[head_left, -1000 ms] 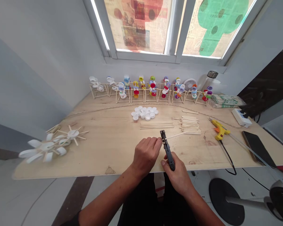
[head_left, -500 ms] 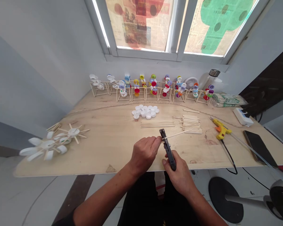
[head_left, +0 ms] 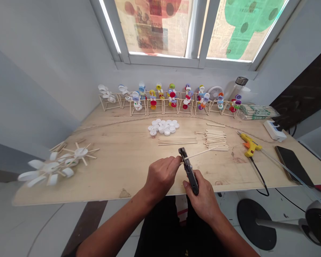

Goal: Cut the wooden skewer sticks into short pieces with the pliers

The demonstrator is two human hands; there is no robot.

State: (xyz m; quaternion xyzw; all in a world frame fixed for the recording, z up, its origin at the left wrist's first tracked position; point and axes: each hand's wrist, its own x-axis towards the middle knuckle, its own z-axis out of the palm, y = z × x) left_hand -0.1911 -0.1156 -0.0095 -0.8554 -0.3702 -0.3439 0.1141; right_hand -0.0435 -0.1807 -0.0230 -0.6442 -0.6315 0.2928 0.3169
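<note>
A: What do the hands have hold of?

B: The left hand (head_left: pixel 162 175) curls closed, thumb and fingers pinching a wooden stick (head_left: pixel 199 154) at the head of a black hand tool (head_left: pixel 189 173). The right hand (head_left: pixel 203 194) wraps the tool's handles, fingers folded around them.

A: And where are stick and tool?

B: Above the near middle of a pale wooden table (head_left: pixel 109 167). The tool tilts, head away from the person; the stick slants from it toward the right. Whether its far end touches the pile of short sticks (head_left: pixel 216 137) there, I cannot tell.

A: Just beyond the hands?

B: A row of longer sticks (head_left: pixel 178 141) lies parallel, beside that pile; behind the row sit clustered white caps (head_left: pixel 164 127).

A: Farther out?

B: To the right, a yellow glue gun (head_left: pixel 250 144) lies near a dark phone (head_left: pixel 294 164) and a white power strip (head_left: pixel 275 131). At the table's left end rest white wheel-like pieces (head_left: pixel 50 167), some with spokes of sticks.

A: Along the back?

B: Stick frames (head_left: pixel 139 107) bearing colored caps line up before the wall, with a small white fan (head_left: pixel 215 93), a metal-topped bottle (head_left: pixel 238 87) and a bag of sticks (head_left: pixel 259 112) toward the right, beneath a paper-covered window (head_left: pixel 155 30).
</note>
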